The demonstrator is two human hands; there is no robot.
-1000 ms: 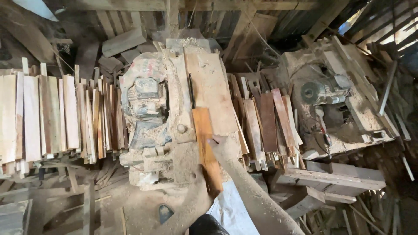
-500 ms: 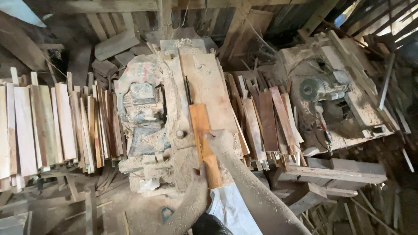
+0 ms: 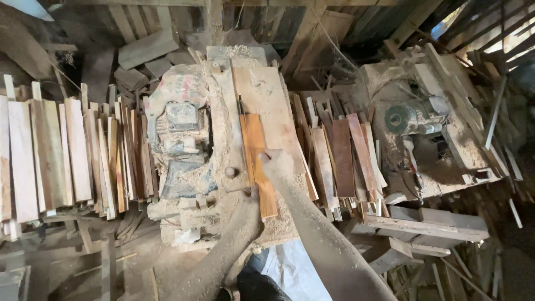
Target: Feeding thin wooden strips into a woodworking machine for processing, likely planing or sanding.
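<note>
Sawdust coats both hands: right hand (image 3: 277, 163) presses its closed fingers on the orange plank (image 3: 258, 161) lying along the table (image 3: 267, 95); left hand (image 3: 252, 207) grips its near end.

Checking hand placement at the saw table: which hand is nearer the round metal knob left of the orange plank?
Left. The left hand sits at the orange plank's near end, just below-right of the knob. The right hand rests on the plank's right side, farther away.

Sawdust-covered bench (image 3: 223, 167) under both hands; orange plank (image 3: 257, 161) lies on it, wide board (image 3: 267, 100) just beyond them.
</note>
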